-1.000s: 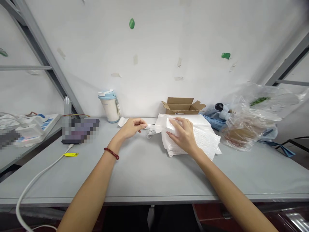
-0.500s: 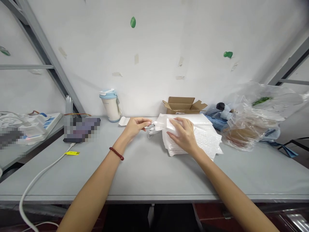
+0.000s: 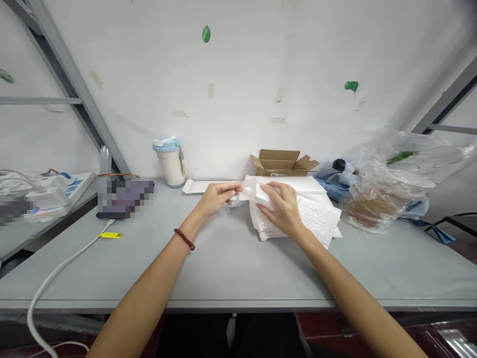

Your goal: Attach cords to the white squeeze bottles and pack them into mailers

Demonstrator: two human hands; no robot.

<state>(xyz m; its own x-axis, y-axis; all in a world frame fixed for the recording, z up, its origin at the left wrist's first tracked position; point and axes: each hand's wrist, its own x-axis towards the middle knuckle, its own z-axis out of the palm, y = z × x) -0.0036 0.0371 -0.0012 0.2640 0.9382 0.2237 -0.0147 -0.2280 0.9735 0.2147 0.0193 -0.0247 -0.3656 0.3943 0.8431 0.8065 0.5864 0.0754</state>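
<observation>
A stack of white bubble-wrap bags (image 3: 313, 211) lies on the grey table (image 3: 231, 263), right of centre. My right hand (image 3: 281, 209) rests on the stack with its fingers curled round the left end of the top bag. My left hand (image 3: 218, 196), a red bead bracelet on its wrist, pinches a small white item at that bag's left opening. What the item is stays unclear; a white cord (image 3: 231, 204) lies just under it.
A blue-and-white cup (image 3: 169, 161) and an open cardboard box (image 3: 283, 162) stand by the wall. A flat white strip (image 3: 197, 186) lies behind my left hand. Clear plastic bags (image 3: 387, 189) pile up at the right. A white cable (image 3: 63, 268) runs down the left side.
My left hand has moved right with the small white item, up to the opening of the top bag. My right hand has kept its place on the stack.
</observation>
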